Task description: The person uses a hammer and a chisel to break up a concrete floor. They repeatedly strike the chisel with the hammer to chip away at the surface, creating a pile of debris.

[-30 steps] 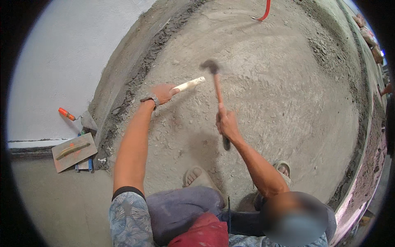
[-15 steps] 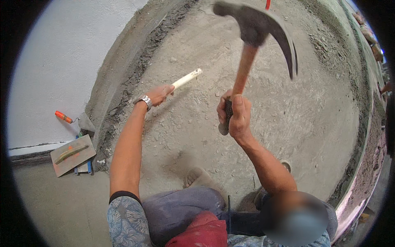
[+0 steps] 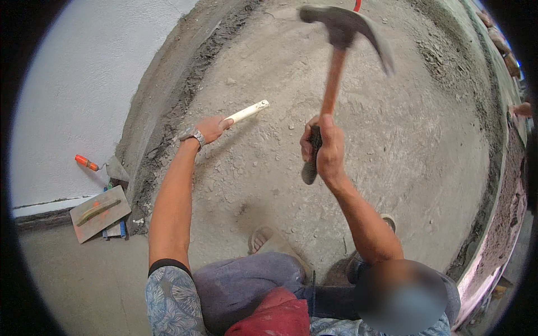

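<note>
My left hand (image 3: 210, 129) is closed around a cream-white rod (image 3: 248, 112), perhaps a piece of pipe; its far end is scuffed and points up to the right, above rough grey concrete. My right hand (image 3: 332, 148) grips the dark lower part of a claw hammer (image 3: 333, 83) with an orange-brown handle. The hammer is raised, its dark head far from me and its claw curving right, slightly blurred. A gap separates the hammer from the rod.
Crumbly rubble lies on the grey concrete floor (image 3: 392, 168). A white wall (image 3: 84, 84) is at the left; by it lie a pointed trowel with a red handle (image 3: 86, 162) and a flat plastering trowel (image 3: 106, 217). Another person's hand (image 3: 524, 109) shows at the right edge.
The hammer has shifted a little away from me, its claw end swinging up and left. My left hand and the rod have moved slightly left and nearer.
</note>
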The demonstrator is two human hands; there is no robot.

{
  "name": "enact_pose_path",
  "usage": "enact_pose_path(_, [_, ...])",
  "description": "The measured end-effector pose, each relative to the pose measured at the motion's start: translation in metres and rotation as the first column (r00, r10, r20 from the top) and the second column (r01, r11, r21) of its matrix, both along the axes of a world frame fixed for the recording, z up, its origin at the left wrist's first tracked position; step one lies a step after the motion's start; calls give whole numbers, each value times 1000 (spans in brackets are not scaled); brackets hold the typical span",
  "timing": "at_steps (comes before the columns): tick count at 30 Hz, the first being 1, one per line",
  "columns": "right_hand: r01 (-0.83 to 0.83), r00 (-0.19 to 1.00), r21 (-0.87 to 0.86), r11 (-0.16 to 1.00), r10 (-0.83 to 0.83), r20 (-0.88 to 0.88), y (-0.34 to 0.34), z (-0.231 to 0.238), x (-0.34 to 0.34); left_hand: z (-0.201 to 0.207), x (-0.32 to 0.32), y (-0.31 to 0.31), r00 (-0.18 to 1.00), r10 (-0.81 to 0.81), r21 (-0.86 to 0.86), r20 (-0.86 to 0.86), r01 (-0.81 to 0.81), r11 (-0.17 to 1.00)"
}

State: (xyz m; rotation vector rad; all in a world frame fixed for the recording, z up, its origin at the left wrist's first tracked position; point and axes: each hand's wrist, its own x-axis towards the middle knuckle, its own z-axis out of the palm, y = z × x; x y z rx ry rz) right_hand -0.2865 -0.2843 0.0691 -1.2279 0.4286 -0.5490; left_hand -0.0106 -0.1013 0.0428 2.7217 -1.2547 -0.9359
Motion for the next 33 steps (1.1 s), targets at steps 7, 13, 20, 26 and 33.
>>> enact_pose_path(7, [-152, 840, 245, 957, 256, -478, 23, -42, 0, 4, -1, 1, 999, 3, 70, 32, -5, 998])
enact_pose_path(13, [-116, 955, 148, 982, 152, -255, -7, -1, -3, 3, -3, 6, 1000, 24, 79, 19, -25, 997])
enact_pose_path(20, [49, 995, 66, 997, -43, -95, 40, -47, 1, 7, -2, 0, 998, -4, 110, 57, -2, 994])
enact_pose_path(26, [-123, 839, 239, 963, 229, -494, 10, -47, -8, 11, -3, -2, 999, -9, 125, 42, 4, 992])
enact_pose_path(33, [103, 991, 147, 984, -114, 66, 19, -29, 6, 14, -2, -5, 1000, 26, 148, 4, -27, 989])
